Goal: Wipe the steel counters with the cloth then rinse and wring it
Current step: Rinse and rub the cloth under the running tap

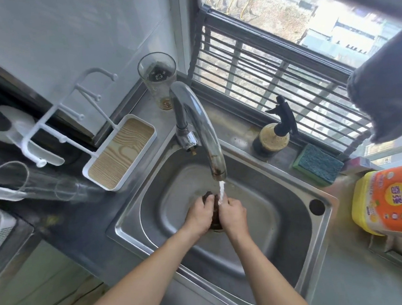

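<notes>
Over the steel sink, both hands met under the tap. The dark cloth was bunched between them, the left hand and right hand each with fingers curled tight on it. Running water struck the cloth's far end, just beside the right fingers.

Behind the faucet stands a glass; to its right, a spray bottle, sponge, yellow jug.
</notes>
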